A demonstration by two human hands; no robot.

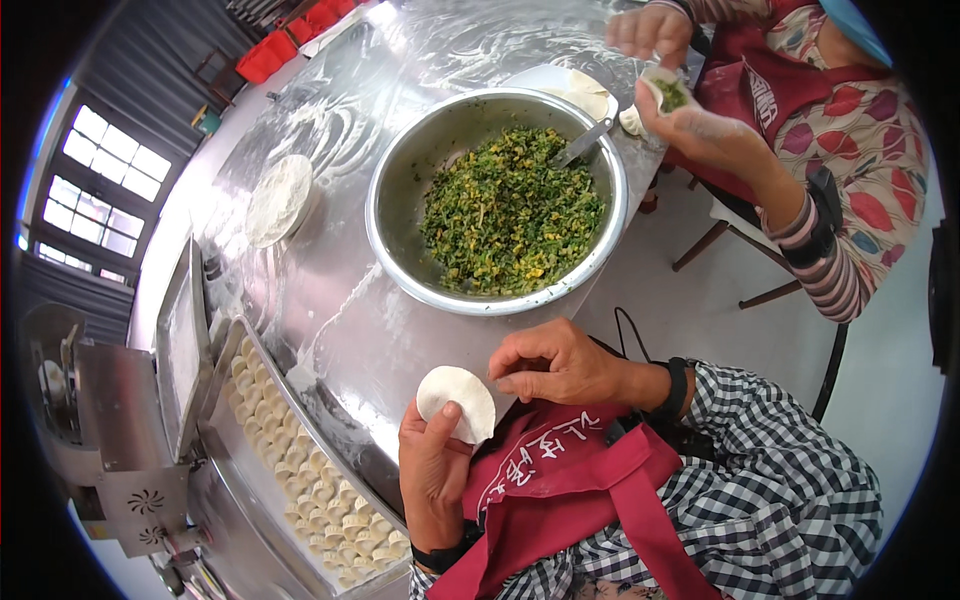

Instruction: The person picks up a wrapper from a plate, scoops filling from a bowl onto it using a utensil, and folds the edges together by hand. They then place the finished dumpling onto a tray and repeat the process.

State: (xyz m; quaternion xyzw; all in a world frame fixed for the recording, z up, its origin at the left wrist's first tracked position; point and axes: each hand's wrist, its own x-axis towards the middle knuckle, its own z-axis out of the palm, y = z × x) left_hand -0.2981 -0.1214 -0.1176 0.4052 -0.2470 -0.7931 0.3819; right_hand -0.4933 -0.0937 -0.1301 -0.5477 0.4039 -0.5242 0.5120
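Observation:
In my left hand [434,465] I hold a round, flat dough wrapper [456,398], with my thumb pressed on its lower part. The wrapper looks pale and bears no filling. Just to its right is my right hand [565,365], fingers curled and thumb drawn in, its tips close to the wrapper's edge. Whether anything small lies between those tips I cannot make out. Beyond both hands stands a large steel bowl [378,232] of chopped green and yellow filling [510,215], with a metal spoon [583,143] leaning on its right rim.
A co-worker's hand [705,130] at upper right cradles a wrapper with filling [668,93]. More wrappers [582,92] lie behind the bowl. Flour fills a small bowl [281,203] on the floured steel table [345,130]. Rows of dumplings [300,465] cover a tray at lower left, beside a metal machine [130,420].

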